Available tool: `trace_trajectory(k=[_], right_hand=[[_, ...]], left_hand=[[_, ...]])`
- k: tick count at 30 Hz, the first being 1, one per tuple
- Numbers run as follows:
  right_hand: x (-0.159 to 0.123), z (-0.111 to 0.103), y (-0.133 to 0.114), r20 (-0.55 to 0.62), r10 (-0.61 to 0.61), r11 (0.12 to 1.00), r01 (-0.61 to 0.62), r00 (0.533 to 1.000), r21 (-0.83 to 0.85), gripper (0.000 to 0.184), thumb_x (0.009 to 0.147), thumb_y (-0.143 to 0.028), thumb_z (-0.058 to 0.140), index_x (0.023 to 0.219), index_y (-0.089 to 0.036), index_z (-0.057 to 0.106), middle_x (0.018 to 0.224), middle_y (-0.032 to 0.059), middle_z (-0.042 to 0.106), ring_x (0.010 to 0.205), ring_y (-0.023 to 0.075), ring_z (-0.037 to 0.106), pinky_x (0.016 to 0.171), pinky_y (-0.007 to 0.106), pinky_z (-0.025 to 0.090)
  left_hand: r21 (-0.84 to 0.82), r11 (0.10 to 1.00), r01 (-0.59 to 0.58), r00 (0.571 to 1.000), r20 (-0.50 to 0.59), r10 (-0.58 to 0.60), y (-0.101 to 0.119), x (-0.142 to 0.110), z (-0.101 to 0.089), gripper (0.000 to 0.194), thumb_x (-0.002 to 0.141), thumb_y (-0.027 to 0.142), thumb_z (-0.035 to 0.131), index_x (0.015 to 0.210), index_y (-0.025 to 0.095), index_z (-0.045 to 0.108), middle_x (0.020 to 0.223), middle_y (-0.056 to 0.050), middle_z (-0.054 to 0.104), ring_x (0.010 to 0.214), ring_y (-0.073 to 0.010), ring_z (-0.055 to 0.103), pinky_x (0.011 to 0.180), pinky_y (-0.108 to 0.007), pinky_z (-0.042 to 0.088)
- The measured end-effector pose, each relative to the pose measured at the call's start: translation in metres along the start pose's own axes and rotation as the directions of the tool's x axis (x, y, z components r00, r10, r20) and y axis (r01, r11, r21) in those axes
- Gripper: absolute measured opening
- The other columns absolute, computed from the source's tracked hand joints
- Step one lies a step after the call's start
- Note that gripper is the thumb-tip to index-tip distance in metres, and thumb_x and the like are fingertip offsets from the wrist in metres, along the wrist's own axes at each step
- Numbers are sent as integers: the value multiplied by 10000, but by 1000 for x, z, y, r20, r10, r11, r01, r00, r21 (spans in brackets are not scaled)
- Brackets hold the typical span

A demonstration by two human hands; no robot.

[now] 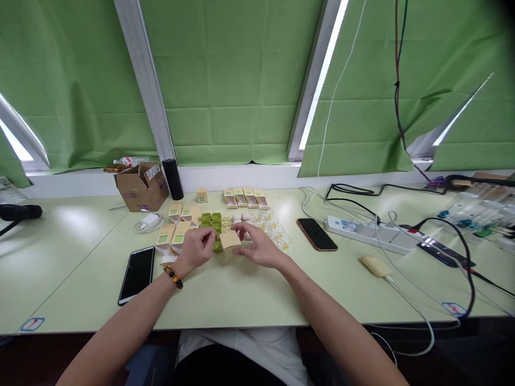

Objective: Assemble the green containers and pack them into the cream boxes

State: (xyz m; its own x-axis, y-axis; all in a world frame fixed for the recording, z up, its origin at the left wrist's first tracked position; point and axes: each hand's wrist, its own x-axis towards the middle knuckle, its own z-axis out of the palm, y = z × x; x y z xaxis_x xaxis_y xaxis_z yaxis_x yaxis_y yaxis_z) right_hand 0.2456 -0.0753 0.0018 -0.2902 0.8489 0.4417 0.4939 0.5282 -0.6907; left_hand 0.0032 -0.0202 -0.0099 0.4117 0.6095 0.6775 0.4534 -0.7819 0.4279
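Observation:
A small beige paper box [229, 239] stands between my hands, in front of rows of small parts. My right hand [259, 247] has its thumb and forefinger against the right side of this box. Just left of the box is my left hand [196, 249], its fingers curled and pressed together; whatever they pinch is hidden. Behind lie green square cups [206, 216], small pale yellow pieces [226, 220], white cylindrical pieces [245, 216] and clear plastic cups [277, 228]. Opened beige boxes with green-framed labels [164, 236] sit beside my left hand.
More opened boxes [245, 198] stand at the back, near a single box [201, 194]. Around them are a cardboard carton [142, 187], black cylinder [173, 179], white charger [151, 220], two phones [137, 274] [317, 234], power strip [372, 236], mouse-shaped beige object [375, 265] and loose cables.

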Motion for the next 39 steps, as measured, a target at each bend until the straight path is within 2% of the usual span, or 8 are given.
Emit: trace_trajectory(k=[2,6,9,14,18,26,33,39], right_hand=[[1,-4,-1,-39,47,940,-31,998,340,541,781,-349,833,1239,-260,560,1161,69,676,986,228,645,856,375,495],[2,-7,-6,5,128,544,-75,992,836,565,826,-479,774,1279,-291,494,1155,74,695,958,241,690,793,374,549],[3,-6,-13,49,198,335,-115,979,935,492,864,-457,682,1287,-271,514,1206,102,694,903,240,696,717,366,557],[8,-1,-13,170,276,186,-227,946,956,409,929,-460,510,1249,-213,568,1178,159,708,766,204,646,483,253,445],[9,2,-6,180,298,166,-236,937,957,386,929,-399,485,1252,-202,562,1075,152,729,650,180,602,366,196,346],[10,7,-1,200,303,160,-257,932,953,328,991,-426,475,1234,-220,553,949,91,720,562,167,626,313,182,348],[12,4,5,242,304,147,-296,921,944,371,1032,-425,416,1303,-201,534,885,75,727,585,206,702,330,229,448],[11,3,10,-37,468,320,-130,883,938,290,994,-423,595,1205,-251,496,978,70,771,702,220,773,523,311,616]], left_hand=[[-132,991,37,997,-65,-46,2,0,-1,312,1020,340,497,780,196,635,603,0,600,543,-145,529,562,-282,393],[-246,969,20,995,-86,-42,6,-2,0,325,1053,384,490,826,197,627,662,-14,623,607,-159,576,614,-295,459],[-252,967,-21,996,-86,-1,9,-3,2,251,1052,362,513,928,198,657,808,-49,686,752,-188,643,726,-330,522],[-269,961,-67,992,-123,34,13,3,1,188,1034,335,561,1150,211,641,1082,-105,698,1029,-242,664,946,-420,550],[-288,956,-50,996,-85,26,18,11,-3,324,1028,350,582,1325,221,589,1257,-132,660,1160,-260,629,1062,-474,512],[-369,929,22,964,256,79,29,39,-8,626,1019,393,634,1594,321,398,1532,-137,585,1445,-313,536,1180,-535,450],[-426,905,7,914,370,167,31,71,-5,527,936,379,753,1437,266,634,1414,-127,683,1298,-302,650,1112,-496,524],[-412,911,-4,932,329,152,8,124,-15,510,916,414,760,1362,181,678,1347,-154,714,1124,-275,695,1011,-475,563]])
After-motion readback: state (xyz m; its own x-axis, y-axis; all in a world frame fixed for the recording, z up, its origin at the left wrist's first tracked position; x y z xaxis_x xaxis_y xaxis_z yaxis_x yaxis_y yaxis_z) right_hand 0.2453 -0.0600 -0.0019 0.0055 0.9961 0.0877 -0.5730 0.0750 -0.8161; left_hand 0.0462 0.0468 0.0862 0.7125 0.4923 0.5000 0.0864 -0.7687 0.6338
